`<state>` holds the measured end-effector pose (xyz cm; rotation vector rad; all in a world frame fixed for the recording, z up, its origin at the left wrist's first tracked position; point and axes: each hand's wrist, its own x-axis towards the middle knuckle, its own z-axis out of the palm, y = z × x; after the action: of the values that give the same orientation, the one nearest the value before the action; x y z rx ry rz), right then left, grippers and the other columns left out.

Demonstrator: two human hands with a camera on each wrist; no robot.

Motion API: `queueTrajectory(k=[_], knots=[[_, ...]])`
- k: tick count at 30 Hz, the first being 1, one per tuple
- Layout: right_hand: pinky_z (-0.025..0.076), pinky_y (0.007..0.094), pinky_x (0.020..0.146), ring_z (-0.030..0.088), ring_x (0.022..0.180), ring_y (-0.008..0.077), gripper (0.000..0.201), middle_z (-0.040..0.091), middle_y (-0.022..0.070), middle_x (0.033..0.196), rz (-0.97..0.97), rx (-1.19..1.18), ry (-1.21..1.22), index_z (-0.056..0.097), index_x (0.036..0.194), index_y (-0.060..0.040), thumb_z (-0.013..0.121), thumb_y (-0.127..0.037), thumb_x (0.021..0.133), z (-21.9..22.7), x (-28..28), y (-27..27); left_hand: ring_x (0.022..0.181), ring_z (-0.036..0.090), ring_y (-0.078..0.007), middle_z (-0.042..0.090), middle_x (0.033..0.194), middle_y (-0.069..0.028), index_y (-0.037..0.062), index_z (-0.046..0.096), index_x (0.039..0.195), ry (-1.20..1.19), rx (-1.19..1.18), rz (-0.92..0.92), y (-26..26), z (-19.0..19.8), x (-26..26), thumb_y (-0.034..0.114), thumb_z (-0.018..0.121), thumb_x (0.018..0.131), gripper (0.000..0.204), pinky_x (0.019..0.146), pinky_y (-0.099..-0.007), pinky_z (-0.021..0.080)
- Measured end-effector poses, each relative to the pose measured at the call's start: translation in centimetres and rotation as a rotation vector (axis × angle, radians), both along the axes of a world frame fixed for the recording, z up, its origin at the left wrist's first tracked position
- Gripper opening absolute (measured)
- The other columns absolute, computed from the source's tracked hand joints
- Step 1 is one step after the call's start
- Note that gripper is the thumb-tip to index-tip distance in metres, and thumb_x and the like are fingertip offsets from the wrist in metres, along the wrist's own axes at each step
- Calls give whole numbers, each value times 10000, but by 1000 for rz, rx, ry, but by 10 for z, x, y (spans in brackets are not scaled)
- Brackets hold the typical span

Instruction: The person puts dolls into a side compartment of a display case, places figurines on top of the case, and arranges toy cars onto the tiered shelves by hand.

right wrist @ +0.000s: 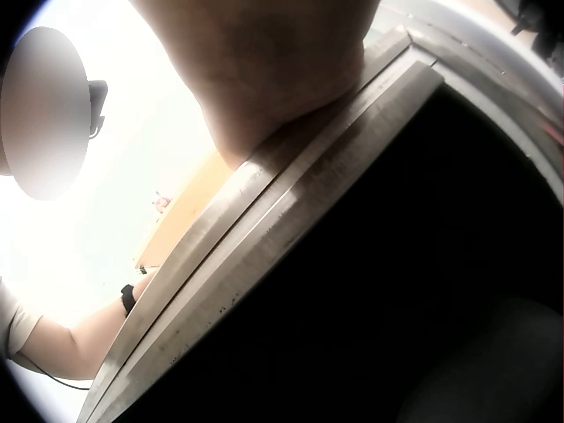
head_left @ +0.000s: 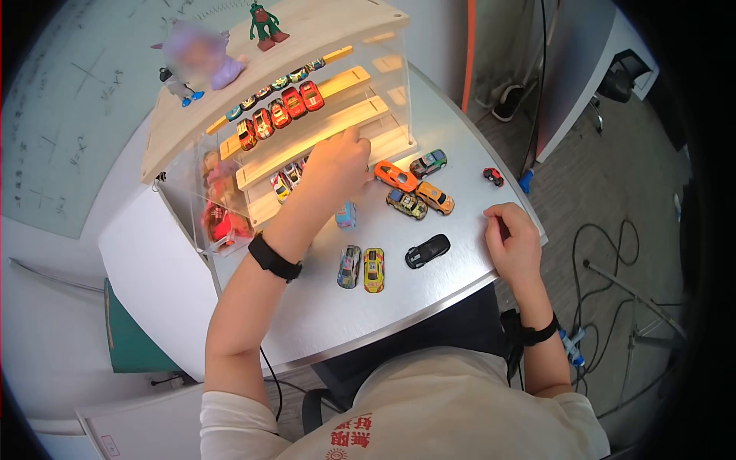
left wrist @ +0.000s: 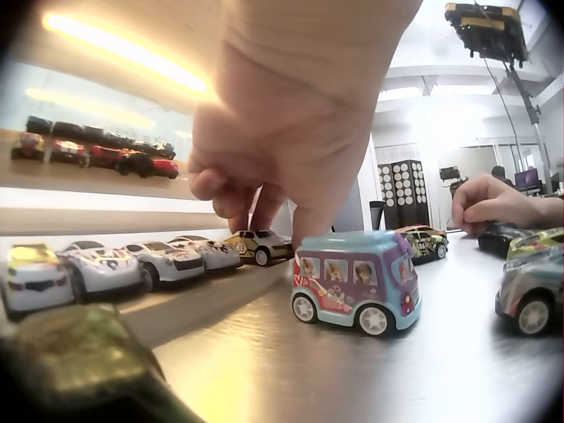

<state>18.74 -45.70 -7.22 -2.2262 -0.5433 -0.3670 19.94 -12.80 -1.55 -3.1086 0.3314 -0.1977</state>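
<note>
The left hand [head_left: 337, 165] reaches over the lowest step of a wooden display rack [head_left: 314, 146]. In the left wrist view its fingers [left wrist: 264, 207] pinch a white, black and gold toy car [left wrist: 257, 247] at the end of a row of white cars [left wrist: 163, 263]. A blue and purple toy bus [left wrist: 352, 280] stands on the table just beside that hand. The right hand [head_left: 512, 244] rests at the table's right edge with curled fingers, holding nothing visible; in the right wrist view only its underside [right wrist: 282, 70] shows.
Orange [head_left: 395, 176], green and yellow cars cluster right of the rack. A black car [head_left: 428, 251] and two others [head_left: 373, 270] lie nearer the front edge. A tiny red car [head_left: 493, 177] stands far right. Figurines [head_left: 267, 29] top the rack; clear side panels [head_left: 395, 100] enclose it.
</note>
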Motion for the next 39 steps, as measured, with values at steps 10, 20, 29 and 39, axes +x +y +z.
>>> queueTrajectory(k=[10, 20, 29, 39], knots=[[523, 343, 661, 665, 702, 244, 84, 679, 114, 867, 1, 7, -5, 713, 960, -37, 648, -39, 908, -1, 0, 0, 1002, 686, -319, 650, 1029, -145, 18, 724, 992, -26, 86, 101, -3, 1, 2, 226, 847, 827, 293, 827, -436, 570], [522, 339, 655, 663, 695, 239, 95, 679, 114, 869, -2, 13, -2, 714, 963, -32, 637, -25, 908, 0, 0, 1, 1000, 682, -346, 655, 1035, -140, 32, 730, 1010, -98, 57, 40, 14, -6, -1, 98, 744, 883, 144, 861, -454, 566], [524, 333, 651, 667, 688, 234, 97, 682, 114, 872, -3, 8, -23, 716, 960, -32, 635, -22, 906, -1, -1, 1, 1057, 692, -366, 677, 1099, -159, 33, 712, 1175, -160, -165, 217, 17, 28, -34, 50, 728, 898, 278, 898, -437, 575], [516, 330, 643, 663, 683, 226, 90, 676, 108, 850, -12, 28, 1, 712, 962, -37, 639, -27, 910, -4, 0, 2, 1115, 670, -347, 715, 1170, -142, 8, 729, 1189, -100, -326, -135, 16, 20, -50, 81, 739, 928, 271, 961, -446, 537]])
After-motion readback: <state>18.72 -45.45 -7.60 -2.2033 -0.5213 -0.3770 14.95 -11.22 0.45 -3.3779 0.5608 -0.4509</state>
